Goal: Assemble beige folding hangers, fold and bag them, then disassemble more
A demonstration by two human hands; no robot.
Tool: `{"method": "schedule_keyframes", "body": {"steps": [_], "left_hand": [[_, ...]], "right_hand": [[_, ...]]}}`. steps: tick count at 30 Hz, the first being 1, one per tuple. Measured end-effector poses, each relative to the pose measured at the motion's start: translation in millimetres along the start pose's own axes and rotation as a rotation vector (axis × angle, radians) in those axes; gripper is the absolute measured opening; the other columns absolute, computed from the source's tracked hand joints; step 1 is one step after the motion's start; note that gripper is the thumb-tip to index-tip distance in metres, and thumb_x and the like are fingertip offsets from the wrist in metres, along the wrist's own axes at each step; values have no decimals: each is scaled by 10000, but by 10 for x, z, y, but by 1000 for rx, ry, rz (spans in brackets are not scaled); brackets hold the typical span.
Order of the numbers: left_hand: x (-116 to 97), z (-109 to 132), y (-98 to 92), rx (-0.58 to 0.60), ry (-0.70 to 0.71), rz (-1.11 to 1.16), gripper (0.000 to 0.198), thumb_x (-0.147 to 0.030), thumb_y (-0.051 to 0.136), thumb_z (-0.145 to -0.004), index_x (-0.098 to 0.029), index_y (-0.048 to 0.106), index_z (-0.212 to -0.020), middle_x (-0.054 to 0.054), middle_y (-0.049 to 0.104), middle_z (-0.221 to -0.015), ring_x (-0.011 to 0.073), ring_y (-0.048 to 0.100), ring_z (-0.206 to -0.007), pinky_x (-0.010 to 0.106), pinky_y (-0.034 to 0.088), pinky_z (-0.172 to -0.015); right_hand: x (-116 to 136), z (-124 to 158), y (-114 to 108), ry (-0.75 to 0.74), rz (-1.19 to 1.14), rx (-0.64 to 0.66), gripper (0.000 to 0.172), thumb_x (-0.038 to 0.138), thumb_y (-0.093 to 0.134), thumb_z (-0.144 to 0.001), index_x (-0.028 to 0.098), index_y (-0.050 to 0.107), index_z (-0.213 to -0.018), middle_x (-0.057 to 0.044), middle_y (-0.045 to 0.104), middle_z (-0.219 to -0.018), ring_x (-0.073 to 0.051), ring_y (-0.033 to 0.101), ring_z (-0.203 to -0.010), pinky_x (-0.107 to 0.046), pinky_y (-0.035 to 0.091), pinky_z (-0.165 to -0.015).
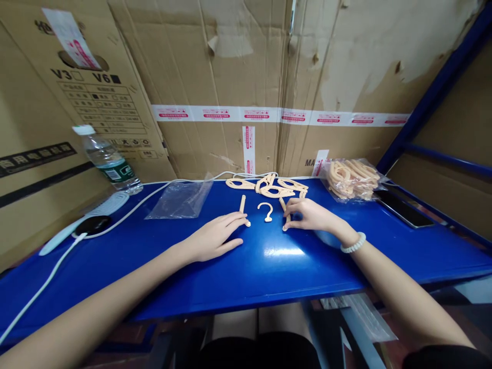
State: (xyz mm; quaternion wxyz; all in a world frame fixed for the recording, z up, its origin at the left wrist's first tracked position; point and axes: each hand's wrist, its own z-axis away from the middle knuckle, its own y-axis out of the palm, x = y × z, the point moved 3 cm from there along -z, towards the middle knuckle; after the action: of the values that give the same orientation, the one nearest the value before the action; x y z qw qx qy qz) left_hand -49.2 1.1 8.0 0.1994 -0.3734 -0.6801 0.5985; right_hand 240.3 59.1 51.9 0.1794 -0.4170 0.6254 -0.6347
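A cream plastic hanger hook (266, 212) lies on the blue table between my hands. On its left is a straight cream hanger arm (242, 204), its lower part covered by my left hand (219, 236). That hand rests palm down with fingers stretched over the piece and the thumb apart. My right hand (309, 215) pinches a second cream hanger arm (283, 204) between thumb and fingers, its lower end at the tabletop. Just behind lie several folded cream hangers (274, 190), heaped loosely together.
A clear plastic bag (180, 199) lies flat at left, near a water bottle (113, 164), a hairbrush (109, 204), a black oval object (93, 224) and a white cable (54, 277). A bag of hangers (351, 179) and a phone (403, 209) sit at right. Cardboard (230, 66) walls the back.
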Motion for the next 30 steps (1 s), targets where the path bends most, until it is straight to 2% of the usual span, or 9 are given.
{"method": "schedule_keyframes", "body": {"steps": [3, 7, 12, 15, 18, 21, 24, 27, 30], "left_hand": [[14, 4, -6, -29, -2, 1, 402, -411, 465, -1038, -208, 508, -1383, 124, 488, -1517, 285, 430, -1432, 485, 382, -1187], [15, 8, -7, -63, 15, -4, 379, -400, 470, -1035, -200, 531, -1352, 135, 510, -1495, 294, 469, -1402, 488, 415, -1159], [8, -13, -42, -129, 14, -30, 352, -382, 471, -1033, -198, 558, -1320, 132, 534, -1465, 294, 498, -1368, 481, 436, -1135], [25, -28, -79, -156, 10, -43, 314, -330, 453, -1035, -202, 584, -1290, 121, 582, -1400, 288, 532, -1322, 476, 451, -1110], [52, -21, -87, -141, 34, -28, 281, -260, 432, -1033, -222, 605, -1252, 90, 629, -1324, 264, 566, -1262, 456, 468, -1073], [68, 1, -83, -135, 67, -17, 272, -218, 438, -1024, -219, 606, -1237, 78, 643, -1292, 249, 577, -1225, 440, 477, -1044], [60, 12, -98, -170, 88, -17, 261, -196, 444, -1018, -215, 619, -1211, 75, 654, -1264, 241, 586, -1198, 430, 482, -1024], [25, 2, -120, -222, 125, -2, 250, -186, 443, -1023, -213, 635, -1181, 68, 682, -1213, 229, 613, -1149, 417, 494, -997], [-7, -11, -121, -298, 153, 11, 228, -186, 456, -1024, -205, 654, -1135, 61, 717, -1135, 219, 654, -1061, 401, 517, -938]], "right_hand": [[-62, 43, -47, 28, 37, -7, 334, 466, 786, -809, 151, 782, -920, -99, 700, -977, -230, 670, -843, -354, 513, -815], [-214, 84, -86, 61, 87, -36, 371, 456, 813, -777, 143, 788, -975, -116, 707, -1005, -262, 680, -892, -371, 521, -825], [-201, 69, -86, 30, 67, -76, 392, 467, 775, -810, 145, 774, -1035, -131, 705, -1035, -279, 676, -928, -401, 528, -850], [-197, 95, -175, 8, 37, -163, 325, 459, 655, -907, 167, 769, -993, -125, 717, -1007, -267, 678, -919, -396, 529, -838], [-318, 160, -310, 38, 64, -284, 301, 411, 577, -943, 175, 764, -959, -120, 740, -957, -272, 689, -891, -396, 531, -808], [-552, 246, -423, 143, 156, -407, 280, 359, 564, -923, 163, 763, -929, -123, 754, -919, -274, 698, -821, -397, 534, -760], [-776, 304, -452, 260, 205, -474, 261, 295, 566, -890, 134, 765, -942, -131, 758, -888, -270, 699, -782, -390, 540, -729], [-882, 262, -389, 312, 187, -468, 279, 281, 567, -887, 114, 761, -999, -138, 769, -926, -256, 707, -771, -377, 557, -719], [-872, 88, -296, 301, 168, -400, 294, 281, 587, -886, 124, 753, -1072, -128, 779, -1009, -248, 725, -825, -365, 570, -766]]}}
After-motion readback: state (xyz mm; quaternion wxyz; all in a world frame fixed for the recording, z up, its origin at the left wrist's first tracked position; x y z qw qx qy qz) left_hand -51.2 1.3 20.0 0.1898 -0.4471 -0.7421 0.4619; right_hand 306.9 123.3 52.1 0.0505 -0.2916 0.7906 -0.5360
